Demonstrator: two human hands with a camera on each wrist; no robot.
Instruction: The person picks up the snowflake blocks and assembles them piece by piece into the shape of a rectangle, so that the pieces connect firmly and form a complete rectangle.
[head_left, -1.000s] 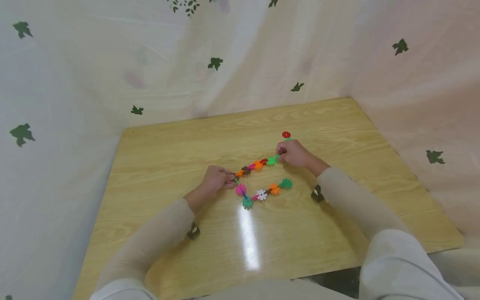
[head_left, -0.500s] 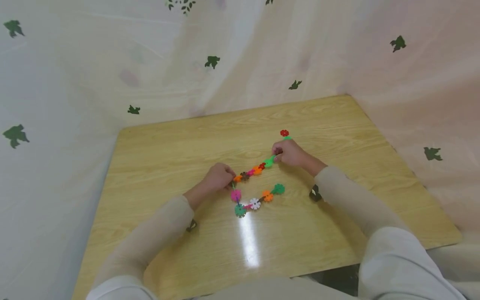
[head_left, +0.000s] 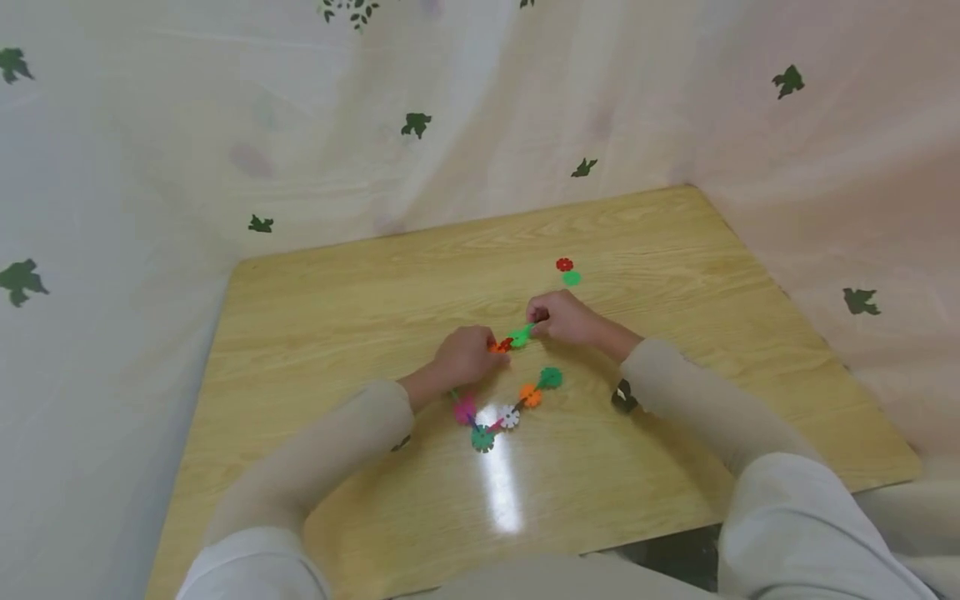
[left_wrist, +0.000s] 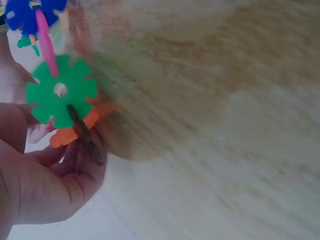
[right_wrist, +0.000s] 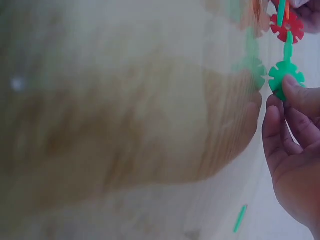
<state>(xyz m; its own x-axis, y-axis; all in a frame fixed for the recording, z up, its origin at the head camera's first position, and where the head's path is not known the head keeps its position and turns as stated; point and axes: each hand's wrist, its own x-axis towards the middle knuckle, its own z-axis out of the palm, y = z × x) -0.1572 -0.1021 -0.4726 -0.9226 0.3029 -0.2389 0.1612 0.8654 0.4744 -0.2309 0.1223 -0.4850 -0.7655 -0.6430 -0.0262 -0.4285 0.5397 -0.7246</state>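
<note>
A chain of colourful slotted snowflake discs lies bent on the table. My left hand [head_left: 467, 354] grips its upper run near an orange disc [head_left: 497, 347] and covers several discs. In the left wrist view, an orange disc [left_wrist: 65, 137] is at its fingers beside a brown disc [left_wrist: 85, 135] and a green disc [left_wrist: 55, 95]. My right hand [head_left: 566, 317] pinches the chain's bright green end; the right wrist view shows thumb and fingers on a green disc [right_wrist: 285, 77], linked towards a red disc [right_wrist: 289, 27]. The lower run ends in a dark green disc [head_left: 551, 377].
A loose red disc [head_left: 565, 264] and a light green disc [head_left: 572, 278] lie beyond my right hand. The wooden table [head_left: 337, 292] is bordered at the back and sides by a pale curtain [head_left: 315, 150] with green bird shapes.
My left hand has moved right along the chain, nearer the right hand. The right hand has shifted slightly left and towards me, uncovering the loose light green disc. The lower run has shifted nearer me.
</note>
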